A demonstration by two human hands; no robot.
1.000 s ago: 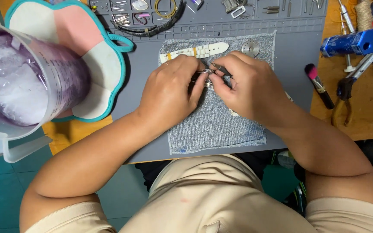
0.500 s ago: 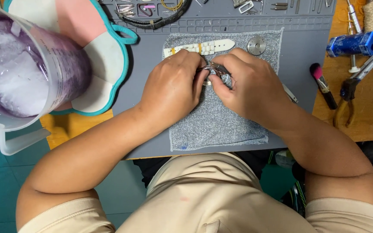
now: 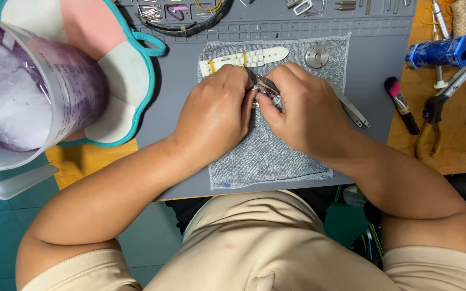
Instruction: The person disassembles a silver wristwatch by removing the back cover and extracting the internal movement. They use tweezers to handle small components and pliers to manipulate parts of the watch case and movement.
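Note:
My left hand (image 3: pixel 217 110) and my right hand (image 3: pixel 303 110) meet over a grey woven cloth (image 3: pixel 273 151) on a grey work mat (image 3: pixel 179 86). Between the fingertips sits a small metal watch part (image 3: pixel 262 94), mostly hidden by the fingers. My right hand grips a thin metal tool (image 3: pixel 268 83) whose tip touches that part. Just beyond the hands lies a cream watch strap (image 3: pixel 244 58), and a round metal case back (image 3: pixel 317 55) rests to its right. Metal tweezers (image 3: pixel 351 110) lie under my right hand.
A clear plastic jug (image 3: pixel 25 91) with purple liquid and ice stands at the left on a pink and teal mat (image 3: pixel 120 59). Small parts fill a tray (image 3: pixel 184 16) at the top. A blue tool (image 3: pixel 446 51), a brush (image 3: pixel 400 105) and pliers (image 3: pixel 432 124) lie at the right.
Both hands stay together on the small part, shifting slightly. The view has tilted a little, so the mat and cloth sit somewhat lower in frame.

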